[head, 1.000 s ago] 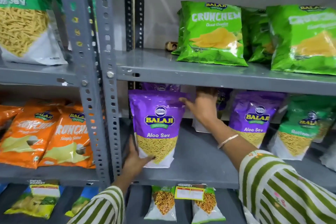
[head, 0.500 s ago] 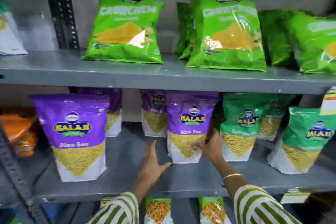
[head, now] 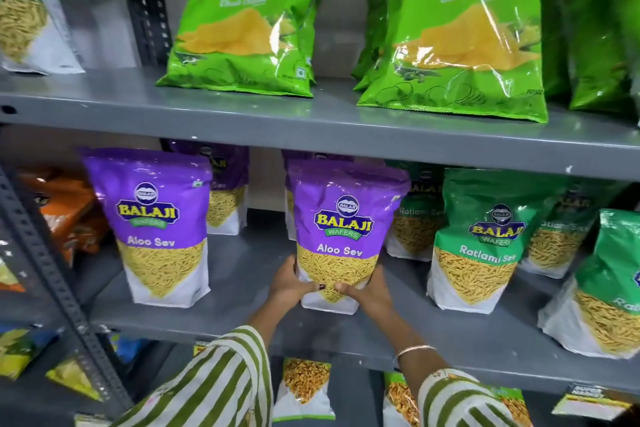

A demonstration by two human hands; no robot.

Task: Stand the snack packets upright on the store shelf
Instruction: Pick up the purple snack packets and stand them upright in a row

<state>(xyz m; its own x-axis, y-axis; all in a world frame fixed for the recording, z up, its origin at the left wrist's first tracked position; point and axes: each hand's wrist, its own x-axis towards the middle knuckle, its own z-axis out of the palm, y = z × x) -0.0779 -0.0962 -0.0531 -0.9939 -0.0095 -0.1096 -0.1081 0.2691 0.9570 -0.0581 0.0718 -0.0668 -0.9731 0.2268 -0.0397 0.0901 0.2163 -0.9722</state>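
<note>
Two hands, left hand (head: 289, 288) and right hand (head: 369, 291), are closed around the base of a purple Aloo Sev packet (head: 341, 236), held upright on the middle shelf (head: 242, 288). Neighbouring Aloo Sev (head: 156, 225) and Ratlami Sev packets (head: 485, 239) are already stood up; release appears to remain.

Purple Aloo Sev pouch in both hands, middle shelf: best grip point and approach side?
Grip the Aloo Sev pouch low, at its wide white base, one palm on each side edge, coming from the open shelf front. The left hand and right hand already do this. The bulk sits low and the shelf above blocks a top approach.
</note>
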